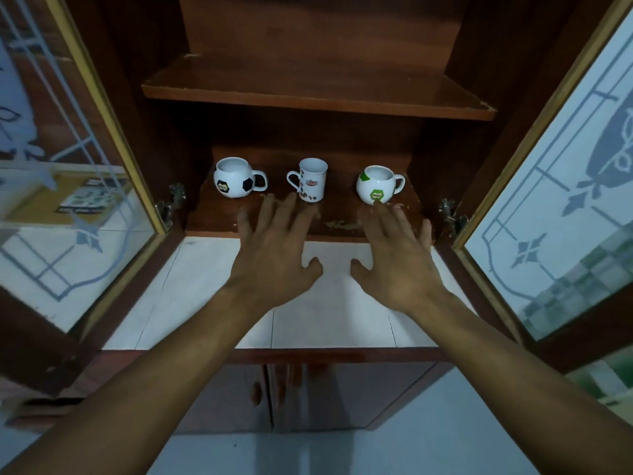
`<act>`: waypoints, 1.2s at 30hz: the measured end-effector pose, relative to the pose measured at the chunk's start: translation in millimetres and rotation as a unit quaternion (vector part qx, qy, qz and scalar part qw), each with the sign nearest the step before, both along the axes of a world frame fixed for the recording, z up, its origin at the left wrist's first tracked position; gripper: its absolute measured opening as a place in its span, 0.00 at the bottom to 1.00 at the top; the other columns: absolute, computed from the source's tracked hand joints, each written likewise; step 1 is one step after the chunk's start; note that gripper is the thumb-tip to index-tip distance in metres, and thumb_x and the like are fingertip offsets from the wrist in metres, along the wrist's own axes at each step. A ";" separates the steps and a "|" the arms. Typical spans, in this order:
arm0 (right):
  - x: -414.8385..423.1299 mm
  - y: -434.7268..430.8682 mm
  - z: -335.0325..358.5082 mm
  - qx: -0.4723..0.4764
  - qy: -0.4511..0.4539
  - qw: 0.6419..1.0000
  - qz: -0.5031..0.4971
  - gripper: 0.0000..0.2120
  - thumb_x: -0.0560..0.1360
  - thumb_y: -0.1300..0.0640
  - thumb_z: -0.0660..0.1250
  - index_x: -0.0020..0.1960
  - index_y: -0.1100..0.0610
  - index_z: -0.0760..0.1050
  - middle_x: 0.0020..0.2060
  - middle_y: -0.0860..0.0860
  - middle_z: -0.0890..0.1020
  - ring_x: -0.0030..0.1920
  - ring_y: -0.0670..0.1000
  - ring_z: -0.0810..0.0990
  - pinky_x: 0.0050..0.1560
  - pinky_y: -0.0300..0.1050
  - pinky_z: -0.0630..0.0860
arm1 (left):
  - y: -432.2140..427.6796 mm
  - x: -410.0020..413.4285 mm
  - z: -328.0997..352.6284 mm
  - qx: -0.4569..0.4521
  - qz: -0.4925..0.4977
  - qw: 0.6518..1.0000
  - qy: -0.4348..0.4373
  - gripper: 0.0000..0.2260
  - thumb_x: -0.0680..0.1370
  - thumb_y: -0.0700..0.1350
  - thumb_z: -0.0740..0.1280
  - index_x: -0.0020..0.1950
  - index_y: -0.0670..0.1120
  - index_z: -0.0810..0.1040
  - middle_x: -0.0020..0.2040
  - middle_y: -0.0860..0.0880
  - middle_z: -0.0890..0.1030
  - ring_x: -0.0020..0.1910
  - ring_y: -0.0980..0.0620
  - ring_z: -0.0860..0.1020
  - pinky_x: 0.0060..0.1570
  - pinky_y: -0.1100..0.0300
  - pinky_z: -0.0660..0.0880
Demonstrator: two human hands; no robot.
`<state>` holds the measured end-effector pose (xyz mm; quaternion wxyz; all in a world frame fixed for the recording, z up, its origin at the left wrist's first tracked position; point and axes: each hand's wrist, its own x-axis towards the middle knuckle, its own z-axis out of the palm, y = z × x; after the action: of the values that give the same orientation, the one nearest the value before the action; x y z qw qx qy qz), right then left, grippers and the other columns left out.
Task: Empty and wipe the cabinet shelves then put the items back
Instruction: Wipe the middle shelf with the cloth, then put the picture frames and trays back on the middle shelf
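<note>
Three mugs stand in a row on the lower cabinet shelf (219, 217): a round black-and-white football mug (236, 178) on the left, a tall white mug (311, 180) in the middle, and a round green-and-white mug (375, 185) on the right. My left hand (277, 255) reaches forward with straight spread fingers, its fingertips just short of the tall mug. My right hand (397, 258) is likewise flat and spread, with one fingertip at the base of the green mug. Neither hand holds anything. The upper shelf (318, 94) holds nothing.
Two frosted-glass doors stand swung wide, the left door (68, 173) and the right door (555, 186). A white tiled counter (205, 303) lies below the shelves, with the lower cupboard doors (270, 395) beneath it and a pale floor (376, 450) in front.
</note>
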<state>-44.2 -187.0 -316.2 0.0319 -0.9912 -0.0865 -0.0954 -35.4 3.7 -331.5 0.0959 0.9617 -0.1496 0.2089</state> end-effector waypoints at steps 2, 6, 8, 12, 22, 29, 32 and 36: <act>-9.2 3.1 2.1 -0.002 0.004 1.000 0.003 0.37 0.77 0.42 0.62 0.79 0.51 0.49 0.79 0.51 0.49 0.79 0.56 0.43 0.73 0.66 0.40 | 4.8 -11.2 1.3 -0.001 0.005 1.000 -0.004 0.36 0.66 0.56 0.66 0.72 0.45 0.69 0.72 0.40 0.70 0.71 0.35 0.66 0.64 0.29 0.59; -28.0 4.3 3.6 0.009 0.002 1.000 0.012 0.37 0.78 0.42 0.61 0.79 0.52 0.48 0.80 0.51 0.50 0.79 0.55 0.44 0.75 0.57 0.41 | 4.0 -36.7 3.7 -0.001 0.024 1.000 0.008 0.36 0.69 0.58 0.63 0.75 0.47 0.64 0.76 0.43 0.64 0.76 0.40 0.59 0.70 0.33 0.52; -39.9 2.3 4.4 0.018 -0.006 0.999 0.025 0.37 0.78 0.42 0.61 0.79 0.54 0.49 0.79 0.52 0.51 0.79 0.55 0.46 0.76 0.53 0.42 | 0.8 -50.4 3.8 0.004 0.030 0.999 0.012 0.36 0.71 0.59 0.63 0.77 0.47 0.61 0.78 0.44 0.60 0.78 0.42 0.55 0.71 0.35 0.48; -67.4 -2.6 7.5 0.040 -0.020 0.998 0.050 0.38 0.78 0.44 0.62 0.80 0.58 0.50 0.79 0.54 0.52 0.79 0.55 0.47 0.74 0.47 0.42 | -4.8 -79.0 7.4 0.009 0.035 0.999 0.025 0.36 0.75 0.58 0.64 0.78 0.46 0.57 0.79 0.44 0.55 0.79 0.43 0.50 0.73 0.38 0.44; -138.9 4.9 18.8 0.058 -0.030 0.997 0.045 0.39 0.78 0.44 0.62 0.80 0.57 0.48 0.79 0.53 0.52 0.79 0.54 0.49 0.71 0.44 0.43 | 5.4 -147.7 16.9 -0.007 0.042 0.998 0.048 0.36 0.77 0.58 0.63 0.79 0.47 0.53 0.80 0.46 0.51 0.79 0.44 0.47 0.75 0.42 0.44; -176.5 41.8 22.9 0.053 -0.019 0.998 0.030 0.37 0.77 0.44 0.64 0.79 0.57 0.52 0.78 0.54 0.57 0.78 0.56 0.53 0.76 0.51 0.51 | 51.3 -180.6 17.3 -0.013 0.048 0.997 0.056 0.36 0.76 0.61 0.59 0.80 0.49 0.53 0.80 0.47 0.53 0.79 0.44 0.49 0.75 0.41 0.45; -197.4 72.7 22.3 0.056 -0.007 0.998 0.016 0.37 0.78 0.44 0.63 0.79 0.55 0.51 0.79 0.53 0.54 0.79 0.56 0.50 0.76 0.52 0.48 | 85.0 -199.8 17.0 -0.017 0.044 0.997 0.061 0.35 0.76 0.59 0.64 0.79 0.51 0.53 0.80 0.47 0.53 0.79 0.45 0.49 0.76 0.40 0.47; -226.5 115.6 21.9 0.061 0.007 0.998 0.017 0.36 0.78 0.45 0.62 0.80 0.54 0.48 0.80 0.51 0.50 0.79 0.55 0.46 0.77 0.52 0.45 | 127.9 -228.4 15.7 -0.009 0.030 0.999 0.042 0.35 0.74 0.61 0.60 0.78 0.51 0.56 0.80 0.47 0.55 0.79 0.45 0.49 0.75 0.37 0.49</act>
<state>-270.8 -71.4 -294.3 0.0941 -0.9864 -0.0975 -0.0927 -263.9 131.7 -315.8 0.1042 0.9727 -0.1151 0.1726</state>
